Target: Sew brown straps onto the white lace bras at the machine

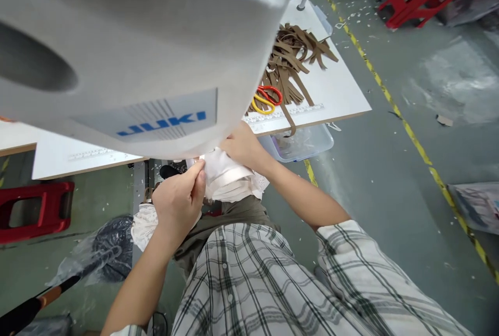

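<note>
White cloth (226, 168) at six o'clock of machine (152, 60), near edge. Left hand (178, 202), at cloth's eight o'clock, pinches its edge, thumb to finger. Right hand (245, 144), two o'clock, on cloth; fingertips hidden, grip can't be told. Scissors (268, 102), brown strips (290, 63): one o'clock.

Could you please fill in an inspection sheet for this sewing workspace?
Surface: white table with ruler markings along its near edge.
Job's things: white cloth in front of the person, below a machine marked JUKI.
Clutter: brown strips heaped on the table; scissors with red and yellow handles beside them.
Hands: left hand pinches the cloth's edge; right hand rests on the cloth, its fingertips hidden.
Cables: what looks like a thin dark cord at the bottom left.
Surroundings: red stools at both sides, a yellow floor line, pale scraps scattered on the floor.
</note>
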The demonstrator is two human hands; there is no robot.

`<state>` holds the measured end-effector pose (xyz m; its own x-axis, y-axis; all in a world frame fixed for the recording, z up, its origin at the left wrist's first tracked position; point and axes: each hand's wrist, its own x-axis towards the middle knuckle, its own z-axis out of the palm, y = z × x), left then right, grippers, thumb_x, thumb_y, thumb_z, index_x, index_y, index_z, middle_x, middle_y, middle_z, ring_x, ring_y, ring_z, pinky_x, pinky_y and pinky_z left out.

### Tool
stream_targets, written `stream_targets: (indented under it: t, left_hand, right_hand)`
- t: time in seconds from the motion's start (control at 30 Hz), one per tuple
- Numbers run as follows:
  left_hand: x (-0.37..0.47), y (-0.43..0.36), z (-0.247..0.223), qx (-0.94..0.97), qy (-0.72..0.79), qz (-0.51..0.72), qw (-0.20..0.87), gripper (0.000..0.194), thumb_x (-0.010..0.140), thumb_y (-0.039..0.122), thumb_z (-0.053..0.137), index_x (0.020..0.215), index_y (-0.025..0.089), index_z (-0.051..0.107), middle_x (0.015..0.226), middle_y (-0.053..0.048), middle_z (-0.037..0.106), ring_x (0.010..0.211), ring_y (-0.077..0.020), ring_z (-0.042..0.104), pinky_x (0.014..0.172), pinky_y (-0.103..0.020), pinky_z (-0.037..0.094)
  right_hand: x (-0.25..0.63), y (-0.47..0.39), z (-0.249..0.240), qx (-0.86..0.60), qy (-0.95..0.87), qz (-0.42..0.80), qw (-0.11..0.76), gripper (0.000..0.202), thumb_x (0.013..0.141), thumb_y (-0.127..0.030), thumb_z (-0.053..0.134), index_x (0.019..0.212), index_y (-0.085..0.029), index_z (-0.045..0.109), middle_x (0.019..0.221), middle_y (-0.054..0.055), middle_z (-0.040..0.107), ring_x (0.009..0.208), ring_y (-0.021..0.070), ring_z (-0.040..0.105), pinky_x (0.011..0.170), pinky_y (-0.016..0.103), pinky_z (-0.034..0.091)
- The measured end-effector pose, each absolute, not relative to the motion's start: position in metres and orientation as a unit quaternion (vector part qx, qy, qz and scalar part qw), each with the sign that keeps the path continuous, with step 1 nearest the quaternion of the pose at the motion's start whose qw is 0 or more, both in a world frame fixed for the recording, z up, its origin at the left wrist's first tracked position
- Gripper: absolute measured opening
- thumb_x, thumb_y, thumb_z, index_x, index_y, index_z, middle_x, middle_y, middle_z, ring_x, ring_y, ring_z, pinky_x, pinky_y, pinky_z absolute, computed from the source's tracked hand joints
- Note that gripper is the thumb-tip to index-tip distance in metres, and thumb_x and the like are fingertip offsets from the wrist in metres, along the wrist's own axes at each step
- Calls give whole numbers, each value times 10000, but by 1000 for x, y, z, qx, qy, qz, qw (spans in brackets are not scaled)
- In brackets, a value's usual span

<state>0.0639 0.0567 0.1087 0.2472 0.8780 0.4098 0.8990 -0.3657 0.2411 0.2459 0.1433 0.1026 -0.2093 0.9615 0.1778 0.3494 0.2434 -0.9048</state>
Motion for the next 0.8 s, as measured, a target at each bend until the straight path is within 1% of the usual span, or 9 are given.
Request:
stream_targets:
  t: [0.17,0.3,0.47,0.57,0.8]
  left_hand:
    - [63,56,109,-792,-554,-256,19,267,961,288,528,1087,212,752,789,-25,779,620,-139,671,581,-258,389]
    - [62,56,109,-792,-554,-257,17,274,967,291,515,1075,210,753,788,-30,779,642,-142,684,590,-254,404]
    - [63,57,109,-790,-555,-258,20,276,966,294,513,1056,208,759,786,-31,780,650,-143,686,592,-245,419]
    - [62,57,108,-791,-548,-269,22,264,959,285,527,1045,203,762,782,-29,779,636,-138,679,596,-245,424]
    - [62,57,109,-790,-551,-269,8,269,956,294,518,1028,213,764,729,-25,759,648,-143,683,595,-243,429]
  right_hand:
    - [245,141,102,-485,-667,387,412,152,888,-337,548,872,-195,600,614,-29,527,678,167,521,679,286,409]
    - [244,142,101,-487,-670,377,415,160,883,-340,561,846,-189,596,596,-40,509,628,143,477,623,272,359]
    - [245,142,99,-491,-667,374,416,186,886,-366,579,860,-187,622,603,-49,510,587,119,434,581,264,306]
    - [245,142,98,-492,-666,374,418,195,882,-371,585,879,-184,641,618,-45,520,598,120,440,586,261,308]
    - [245,142,100,-487,-658,391,419,163,870,-326,569,867,-183,645,614,-45,499,603,121,435,590,255,306]
